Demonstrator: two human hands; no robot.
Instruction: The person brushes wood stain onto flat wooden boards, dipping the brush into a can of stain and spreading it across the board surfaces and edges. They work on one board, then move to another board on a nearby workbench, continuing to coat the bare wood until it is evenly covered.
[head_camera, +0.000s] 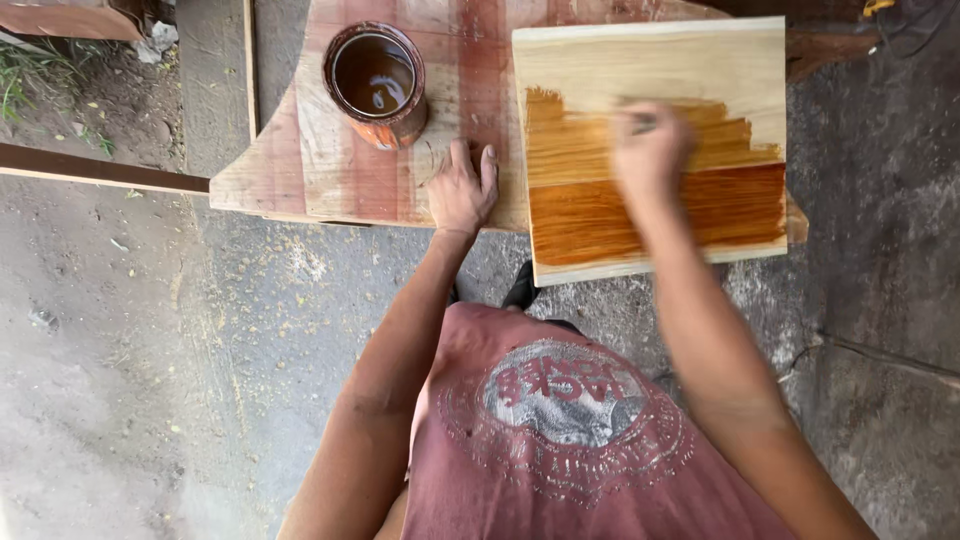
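Pale wood board (650, 60), lay flat on the table, near corner poking past the edge. Roughly the lower half already coated glossy orange-brown, ragged stain edge up top, bare light wood above. Brush hidden, too blurry to make out. Open can (375, 85) of dark brown stain stood upright well left of board.

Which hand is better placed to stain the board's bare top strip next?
The right hand, as far as can be judged: it is on the board, just below the bare strip. The left hand lies flat on the bench beside the can.
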